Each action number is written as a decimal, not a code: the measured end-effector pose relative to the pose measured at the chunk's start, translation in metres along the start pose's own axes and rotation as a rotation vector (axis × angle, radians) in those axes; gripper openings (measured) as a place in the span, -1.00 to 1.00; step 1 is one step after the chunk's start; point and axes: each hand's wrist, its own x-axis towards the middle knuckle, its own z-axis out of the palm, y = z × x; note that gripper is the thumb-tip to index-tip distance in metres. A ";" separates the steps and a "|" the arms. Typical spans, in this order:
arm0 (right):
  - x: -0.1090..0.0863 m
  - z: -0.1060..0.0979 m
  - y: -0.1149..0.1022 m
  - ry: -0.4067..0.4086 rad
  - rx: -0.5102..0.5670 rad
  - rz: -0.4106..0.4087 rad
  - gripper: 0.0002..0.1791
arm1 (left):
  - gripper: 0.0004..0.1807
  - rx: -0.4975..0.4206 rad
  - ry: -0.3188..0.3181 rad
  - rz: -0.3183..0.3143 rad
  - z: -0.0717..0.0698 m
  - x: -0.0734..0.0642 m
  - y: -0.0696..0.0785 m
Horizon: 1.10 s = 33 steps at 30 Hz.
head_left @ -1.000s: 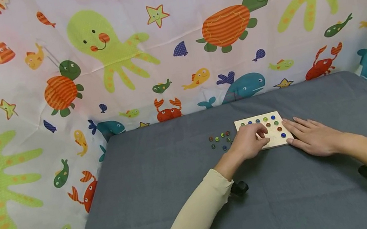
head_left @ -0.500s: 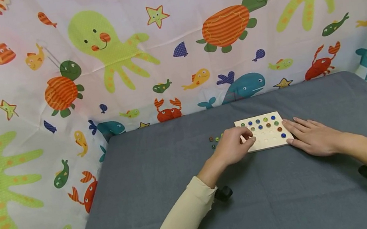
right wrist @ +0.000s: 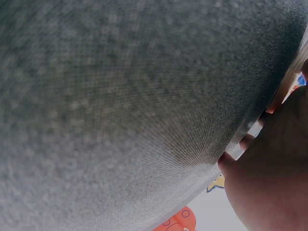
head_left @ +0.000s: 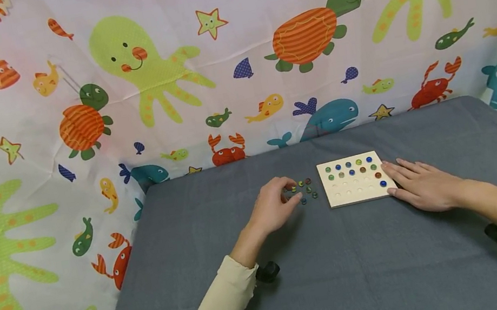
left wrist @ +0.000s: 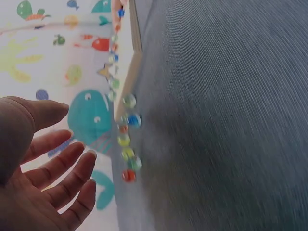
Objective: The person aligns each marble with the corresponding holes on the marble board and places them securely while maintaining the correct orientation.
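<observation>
My left hand (head_left: 275, 205) hovers at the left side of a cluster of loose glass marbles (head_left: 309, 189). In the left wrist view its thumb and fingers are apart and loosely bent, with nothing between them; a red marble (left wrist: 128, 175) and a blue marble (left wrist: 134, 120) lie on the cloth beyond the fingertips. To the right of the cluster lies a pale wooden board (head_left: 341, 200) with rows of round hollows. Marbles fill its two back rows and part of the right column. My right hand (head_left: 423, 186) lies flat, fingers straight, its fingertips at the board's right edge.
A grey cloth (head_left: 348, 281) covers the table. Behind and to the left hangs a white curtain (head_left: 183, 1) printed with sea animals. A small black device (head_left: 268, 272) sits under the left wrist.
My left hand has moved left, from over the board to the loose marbles, uncovering the board's left part. The right hand stays at the board's edge.
</observation>
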 end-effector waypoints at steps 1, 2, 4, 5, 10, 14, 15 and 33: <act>0.000 0.000 0.000 -0.002 0.000 0.000 -0.17 | -0.66 -0.006 -0.002 -0.008 -0.001 -0.001 -0.004; 0.000 0.000 0.000 -0.003 0.001 0.000 -0.17 | -0.66 -0.009 -0.003 -0.016 -0.002 -0.003 -0.007; -0.001 0.000 0.000 -0.007 0.004 0.001 -0.16 | -0.67 -0.014 -0.005 -0.027 -0.004 -0.005 -0.013; -0.001 0.000 0.000 -0.009 0.004 0.001 -0.16 | -0.67 -0.018 -0.007 -0.032 -0.005 -0.005 -0.016; -0.002 0.000 -0.001 -0.010 0.008 0.003 -0.16 | -0.67 -0.025 -0.015 -0.053 -0.006 -0.006 -0.025; -0.002 0.001 -0.001 -0.006 0.010 0.001 -0.16 | -0.65 -0.020 -0.024 -0.068 -0.004 -0.004 -0.031; -0.002 0.001 -0.001 -0.006 0.009 0.001 -0.16 | -0.65 -0.022 -0.026 -0.074 -0.004 -0.004 -0.032; 0.000 0.003 0.001 0.003 -0.023 -0.001 -0.16 | -0.69 0.027 -0.015 -0.165 0.012 0.007 -0.040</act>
